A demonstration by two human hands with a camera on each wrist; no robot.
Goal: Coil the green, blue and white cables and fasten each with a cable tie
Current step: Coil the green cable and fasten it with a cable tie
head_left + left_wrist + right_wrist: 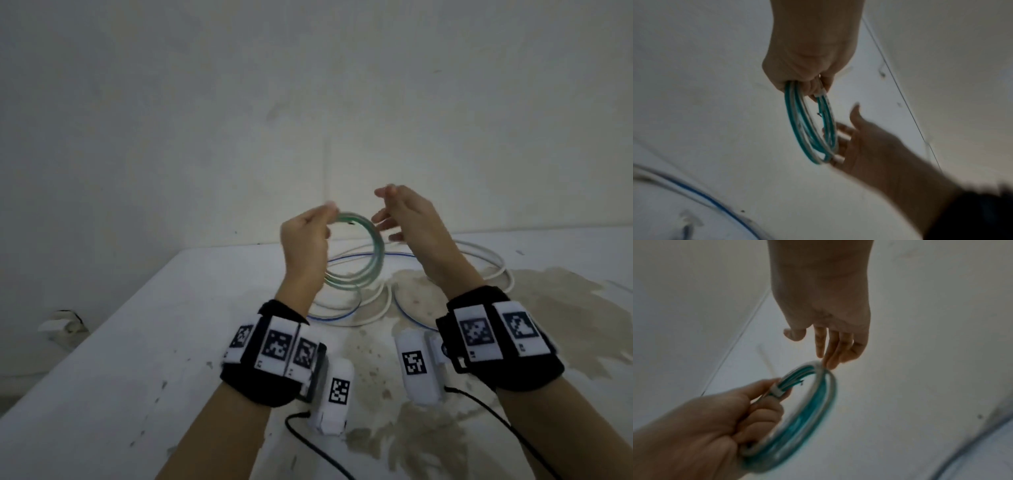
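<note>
Head view: I saw the left hand (305,236) gripping the green-and-white striped cable coil (352,257) upright above the stained white table (137,342). Right hand (407,219) was just beside the coil, fingers spread loose, holding nothing. Blue-striped cable (342,317) and plain white cable (493,270) lay loose on the table behind.

Left wrist: fingers curled round the coil top, a white cable tie (821,93) at the grip.

Right wrist: right fingertips (830,365) looked in contact with the coil rim; blur, can't confirm.
</note>
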